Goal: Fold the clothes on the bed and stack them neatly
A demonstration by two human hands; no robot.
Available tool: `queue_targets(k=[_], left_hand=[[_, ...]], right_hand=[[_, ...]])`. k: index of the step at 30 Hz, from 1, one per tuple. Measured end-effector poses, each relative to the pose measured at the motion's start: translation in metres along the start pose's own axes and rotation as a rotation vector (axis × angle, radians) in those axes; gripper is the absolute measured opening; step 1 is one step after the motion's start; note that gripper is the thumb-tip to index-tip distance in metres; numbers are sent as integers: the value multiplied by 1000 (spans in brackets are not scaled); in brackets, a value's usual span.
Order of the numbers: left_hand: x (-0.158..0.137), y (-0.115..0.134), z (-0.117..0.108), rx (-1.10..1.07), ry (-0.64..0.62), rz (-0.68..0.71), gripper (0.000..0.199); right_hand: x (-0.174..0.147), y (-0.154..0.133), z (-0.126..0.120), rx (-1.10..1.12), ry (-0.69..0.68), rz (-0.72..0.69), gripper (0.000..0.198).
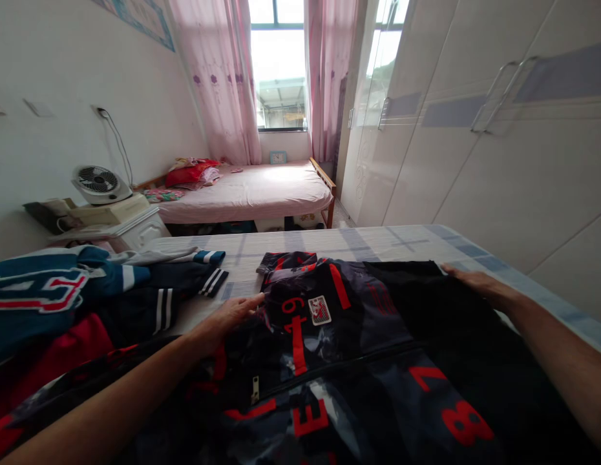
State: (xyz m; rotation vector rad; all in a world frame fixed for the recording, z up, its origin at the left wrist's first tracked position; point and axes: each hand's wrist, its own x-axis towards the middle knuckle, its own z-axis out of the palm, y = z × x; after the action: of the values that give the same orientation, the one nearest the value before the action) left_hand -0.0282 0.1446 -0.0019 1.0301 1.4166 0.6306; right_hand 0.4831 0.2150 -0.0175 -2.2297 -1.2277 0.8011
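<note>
A black zip-up jacket (346,349) with red numbers and letters lies spread across the near bed, its zipper running lengthwise and a metal zipper pull (254,389) showing. My left hand (240,309) rests on the jacket near its shoulder and one sleeve, fingers stretched out and pointing right. At the far right corner of its plain black part, my right hand (468,281) has its fingers closed on the fabric edge. A sleeve with a striped cuff (276,259) reaches beyond the jacket's far side.
Several clothes pile up at left, among them a blue varsity jacket (43,290) and a red garment (82,345). The near bed has a checked sheet (402,240). Behind stand a pink-sheeted bed (252,190), a fan (99,184) on a cabinet, and a white wardrobe (475,174) at right.
</note>
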Motion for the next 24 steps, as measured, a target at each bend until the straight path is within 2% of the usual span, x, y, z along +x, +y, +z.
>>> queue_targets(k=[2, 3, 6, 10, 12, 14, 16, 18, 20, 24], left_hand=[[4, -2, 4, -100, -126, -123, 43], [5, -2, 5, -123, -164, -150, 40], [2, 3, 0, -152, -158, -80, 31], [-11, 26, -15, -225, 13, 159, 27], [-16, 33, -20, -236, 31, 144, 29], [-17, 36, -23, -194, 0, 54, 31], [-10, 38, -24, -141, 3, 12, 31], [4, 49, -24, -116, 42, 48, 32], [21, 77, -27, -100, 89, 162, 32], [32, 170, -39, -92, 269, 579, 39]], right_hand=[[-9, -6, 1, 115, -210, 142, 40], [-12, -6, 0, 157, -279, 168, 36], [-18, 1, -8, 327, -314, 116, 21], [-29, 11, -26, 555, -226, 56, 5], [-38, 12, -30, 578, -292, 99, 7], [-45, 11, -29, 544, -387, 165, 14], [-45, 5, -25, 537, -402, 147, 20], [-37, -8, -22, 592, -314, 35, 23], [-23, -32, -25, 670, -129, -108, 27], [-1, -106, -58, 825, 292, -410, 38]])
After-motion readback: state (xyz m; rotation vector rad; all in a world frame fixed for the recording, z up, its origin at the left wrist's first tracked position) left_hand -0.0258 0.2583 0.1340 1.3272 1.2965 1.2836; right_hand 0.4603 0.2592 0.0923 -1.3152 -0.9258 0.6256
